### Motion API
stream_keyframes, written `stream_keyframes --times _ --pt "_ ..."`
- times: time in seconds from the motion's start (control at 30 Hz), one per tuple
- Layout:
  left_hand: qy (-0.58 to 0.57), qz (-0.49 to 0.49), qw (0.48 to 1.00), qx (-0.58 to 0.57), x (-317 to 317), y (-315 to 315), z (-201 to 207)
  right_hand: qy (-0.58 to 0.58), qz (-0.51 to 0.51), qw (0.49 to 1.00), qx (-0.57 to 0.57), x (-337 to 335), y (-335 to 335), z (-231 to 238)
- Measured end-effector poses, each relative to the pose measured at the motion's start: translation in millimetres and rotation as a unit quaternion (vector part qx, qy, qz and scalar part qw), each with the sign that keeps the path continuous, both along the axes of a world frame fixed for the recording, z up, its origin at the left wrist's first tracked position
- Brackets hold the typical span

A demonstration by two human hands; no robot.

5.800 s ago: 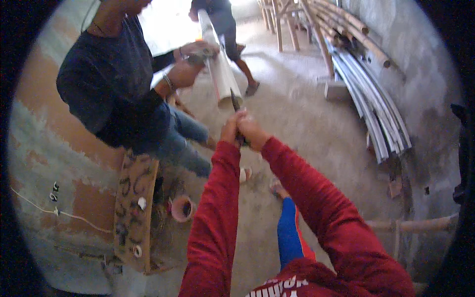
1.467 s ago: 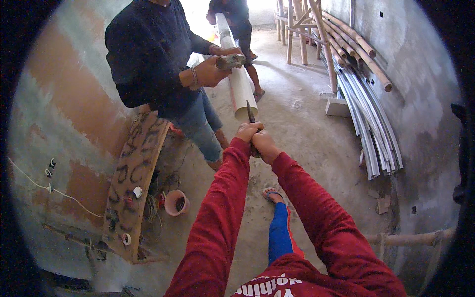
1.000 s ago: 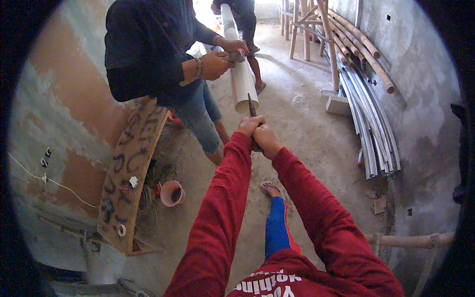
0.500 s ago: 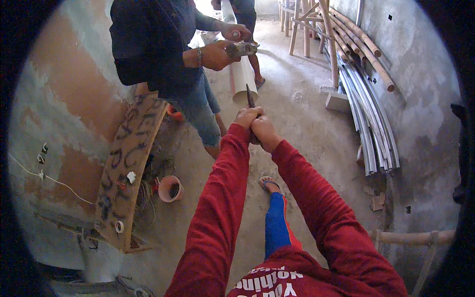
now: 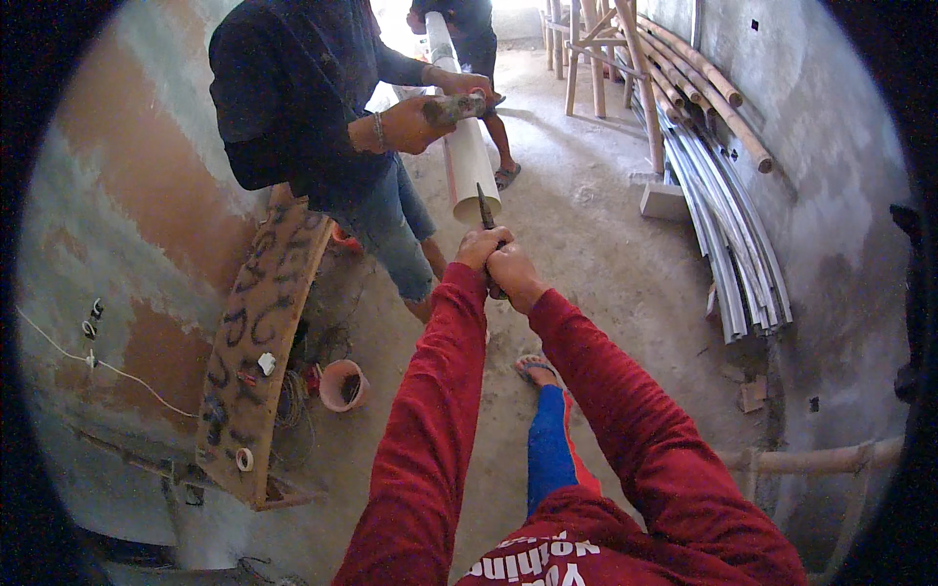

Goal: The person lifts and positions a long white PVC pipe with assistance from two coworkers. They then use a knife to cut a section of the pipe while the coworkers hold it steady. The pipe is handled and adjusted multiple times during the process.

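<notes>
Both my hands are wrapped round the handles of a dark, narrow tool that looks like pliers (image 5: 485,210). My left hand (image 5: 481,248) and my right hand (image 5: 515,274) press together, arms stretched forward. The tool's pointed tip overlaps the near open end of a long white pipe (image 5: 472,161); whether its jaws grip the rim is too small to tell. Beside the pipe, a person in a dark top (image 5: 298,88) holds a grey, roughly cylindrical object (image 5: 453,106) over it. Farther back, another person (image 5: 467,34) stands at the pipe's far part.
A marked wooden board (image 5: 259,342) leans along the left, with a pink bucket (image 5: 344,386) beside it. Metal channels (image 5: 718,234) and bamboo poles (image 5: 703,83) lie along the right wall near a wooden trestle (image 5: 601,49). A bamboo frame (image 5: 811,459) stands at lower right.
My hands, the pliers and the pipe's near end sit slightly lower and further left, partly as the view shifts. The nearer person's grey object has moved left over the pipe and turned.
</notes>
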State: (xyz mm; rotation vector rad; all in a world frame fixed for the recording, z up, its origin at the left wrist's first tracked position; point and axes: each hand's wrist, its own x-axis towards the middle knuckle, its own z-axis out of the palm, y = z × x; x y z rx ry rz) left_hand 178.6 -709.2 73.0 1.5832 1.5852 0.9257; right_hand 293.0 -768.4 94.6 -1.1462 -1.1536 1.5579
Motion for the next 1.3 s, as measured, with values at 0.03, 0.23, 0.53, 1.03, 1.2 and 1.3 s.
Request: stream_keyframes --times 0.03,0.23,0.53,1.03,1.2,1.3 --pt "0.016 -0.001 1.000 0.005 -0.2 0.2 -2.2 0.011 0.010 1.000 -0.007 0.1 -1.5 0.2" --pt "0.101 -0.060 0.988 0.098 -8.5 -1.4 -8.3 0.018 0.020 0.999 -0.019 -0.8 -6.0 0.3" --pt "0.311 -0.118 0.923 0.196 -12.5 -15.0 -4.3 0.036 0.023 0.999 -0.028 -6.7 -3.2 -12.7" --pt "-0.163 0.063 0.972 -0.159 -26.6 -244.0 -140.8 -0.066 0.130 0.986 -0.087 -19.2 -192.3 -141.7" --pt "-0.415 0.174 0.888 -0.092 -140.2 -345.9 -161.8 0.072 0.307 0.921 -0.229 -47.9 -187.8 -122.7" --pt "-0.090 0.231 0.953 -0.175 -158.1 -364.4 -144.2 0.039 0.222 0.954 -0.198 10.8 -147.3 -96.0"
